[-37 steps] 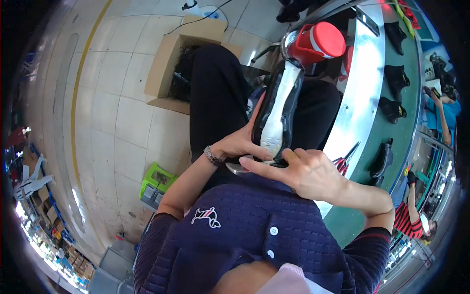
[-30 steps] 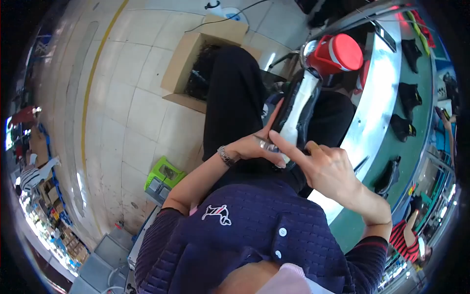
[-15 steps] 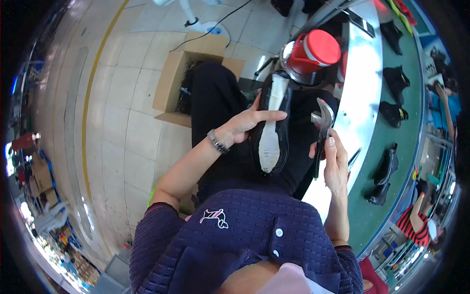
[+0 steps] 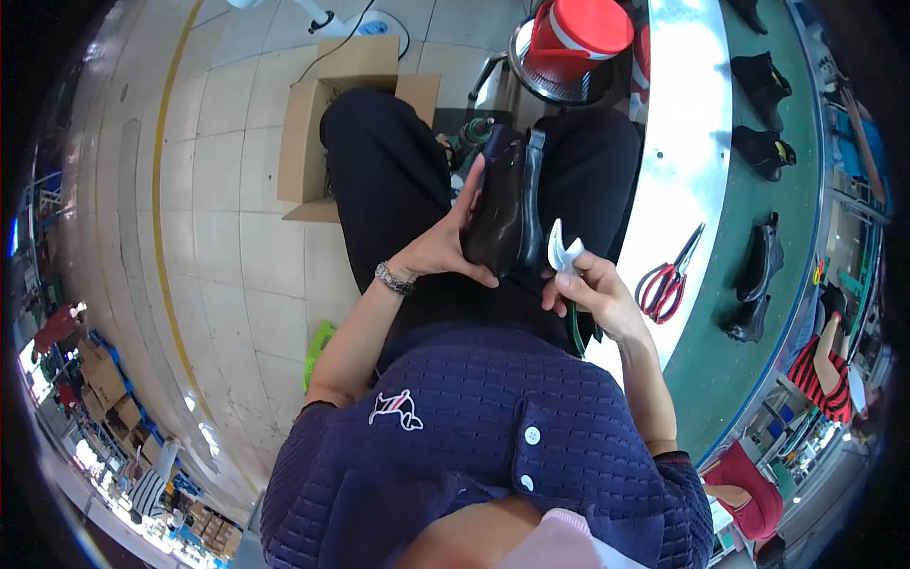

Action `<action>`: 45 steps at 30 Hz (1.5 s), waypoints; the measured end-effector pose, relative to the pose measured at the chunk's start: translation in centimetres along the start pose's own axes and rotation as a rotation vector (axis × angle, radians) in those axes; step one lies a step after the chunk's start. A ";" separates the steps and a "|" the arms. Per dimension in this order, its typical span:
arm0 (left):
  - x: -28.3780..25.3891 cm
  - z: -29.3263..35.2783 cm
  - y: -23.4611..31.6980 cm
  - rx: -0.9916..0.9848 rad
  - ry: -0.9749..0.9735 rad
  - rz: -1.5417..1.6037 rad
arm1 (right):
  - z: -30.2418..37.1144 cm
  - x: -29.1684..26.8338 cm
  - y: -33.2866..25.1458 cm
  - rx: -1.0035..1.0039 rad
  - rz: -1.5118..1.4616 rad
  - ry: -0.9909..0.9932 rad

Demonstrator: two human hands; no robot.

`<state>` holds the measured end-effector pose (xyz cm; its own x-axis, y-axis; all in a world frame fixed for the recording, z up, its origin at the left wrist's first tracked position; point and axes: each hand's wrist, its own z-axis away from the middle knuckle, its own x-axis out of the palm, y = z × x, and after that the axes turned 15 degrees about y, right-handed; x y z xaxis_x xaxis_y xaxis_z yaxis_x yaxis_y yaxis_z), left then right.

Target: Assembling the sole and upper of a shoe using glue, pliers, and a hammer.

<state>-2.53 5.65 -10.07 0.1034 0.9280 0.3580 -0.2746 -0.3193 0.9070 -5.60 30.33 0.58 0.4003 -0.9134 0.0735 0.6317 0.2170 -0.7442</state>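
Observation:
A dark, glossy shoe [image 4: 498, 213] lies on its side between my thighs, its pale underside hidden. My left hand [image 4: 438, 248] grips it from the left, thumb near the close end and fingers along its side. Just right of the shoe, my right hand [image 4: 602, 296] is closed around lasting pincers [image 4: 563, 250]. Their shiny, curved metal head points up and away from me, close to the shoe but seemingly apart from it. The dark handles run down under my palm.
Red-handled scissors [image 4: 666, 284] lie on the metal shelf [image 4: 684, 142] to my right. Beyond it, several dark shoes [image 4: 761, 152] sit on a green belt [image 4: 713, 417]. Ahead, a red lidded bucket [image 4: 583, 43] stands on a stool. An open cardboard box [image 4: 301, 152] is by my left knee.
The shoe has been turned from underside-up to its side. My right hand has brought the pincers left and lower, closer to the shoe. The whole view has shifted slightly.

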 end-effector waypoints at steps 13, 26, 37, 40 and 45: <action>2.1 0.2 2.0 -0.146 0.480 0.088 | -1.4 2.9 -0.6 0.148 0.286 -0.305; 4.4 1.3 0.8 -0.004 0.645 -0.021 | 0.1 2.8 -1.8 -0.080 1.053 -0.106; 3.2 1.1 1.2 0.030 0.746 0.023 | 0.9 6.0 -1.9 -0.439 1.397 0.034; 2.6 0.6 1.5 -0.078 0.638 0.150 | 0.0 4.6 -2.2 -0.350 1.109 -0.040; 3.7 0.4 1.7 -0.140 0.559 0.232 | 0.0 2.6 -0.1 0.079 0.505 -0.093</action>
<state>-2.24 8.45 -7.16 -0.4797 0.8097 0.3381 -0.3565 -0.5319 0.7681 -4.61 27.91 0.82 0.7231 -0.6547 -0.2203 0.3918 0.6514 -0.6498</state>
